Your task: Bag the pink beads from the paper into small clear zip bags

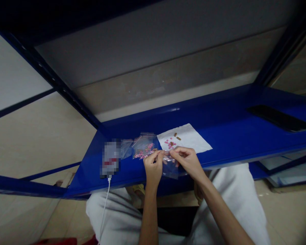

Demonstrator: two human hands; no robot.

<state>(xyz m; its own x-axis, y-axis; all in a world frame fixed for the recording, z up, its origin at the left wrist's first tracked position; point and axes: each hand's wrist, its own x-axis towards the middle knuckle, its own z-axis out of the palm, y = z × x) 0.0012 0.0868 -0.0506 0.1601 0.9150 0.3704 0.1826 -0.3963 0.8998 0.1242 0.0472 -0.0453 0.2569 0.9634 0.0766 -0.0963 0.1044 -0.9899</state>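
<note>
Between my two hands hangs a small clear zip bag [170, 170] over the front edge of the blue shelf. My left hand [153, 162] pinches its upper left edge, and my right hand [187, 159] pinches the upper right. What the bag contains, if anything, I cannot make out. Just beyond my fingers lies a white paper sheet [197, 141] with pink pills [170, 143] grouped near its front. Brown capsules [178, 138] rest on it as well. Left of the sheet are clear bags [145, 144] with pink pills inside, close to my left hand.
A blue metal shelf [226, 126] spans the view, with uprights at both sides. A blurred-out device [110, 158] with a white cable [105, 204] lies at left, beside flat clear bags [125, 148]. A black phone [280, 118] lies at far right. My knees are below the shelf edge.
</note>
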